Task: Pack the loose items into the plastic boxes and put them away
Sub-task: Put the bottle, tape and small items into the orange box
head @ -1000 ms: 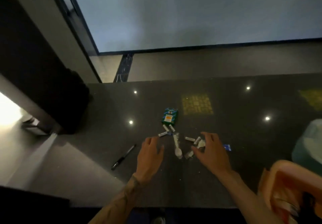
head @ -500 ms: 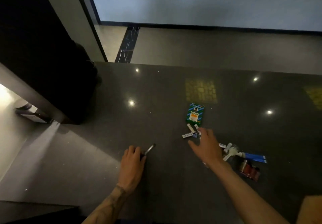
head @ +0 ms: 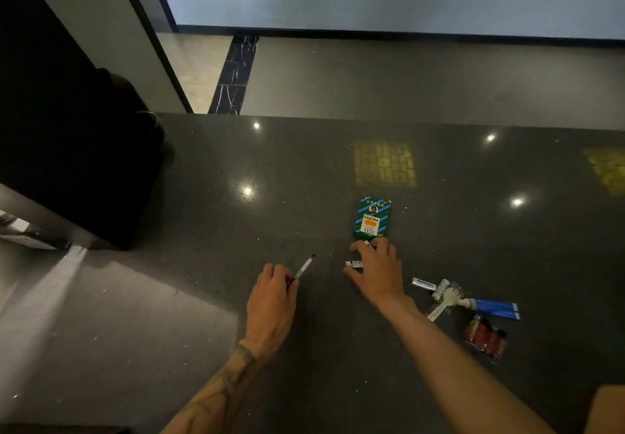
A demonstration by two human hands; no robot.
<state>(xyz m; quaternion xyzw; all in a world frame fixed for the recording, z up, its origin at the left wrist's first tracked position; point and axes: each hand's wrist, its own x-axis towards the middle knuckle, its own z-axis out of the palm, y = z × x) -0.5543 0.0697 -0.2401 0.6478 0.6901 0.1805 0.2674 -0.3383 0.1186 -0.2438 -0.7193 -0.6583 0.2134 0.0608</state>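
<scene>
— Why is the left hand [head: 272,301] curled so?
— It pinches the pen [head: 303,268] by its near end, likely to lift it off the middle of the counter [head: 203,298].
— And the right hand [head: 377,273]?
— Arched over small white tubes [head: 353,264] at the green box's [head: 372,219] near end, probably gathering them; whether it grips one, I cannot tell. The blue tube [head: 495,308] and spoon [head: 448,298] lie nearer the counter's right edge.

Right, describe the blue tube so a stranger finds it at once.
On the dark countertop, look right of the person's right hand to the cluster of small items. The blue tube lies flat at its right edge, white cap toward a white spoon. It is the only blue thing there; the packet nearer the person is red.
</scene>
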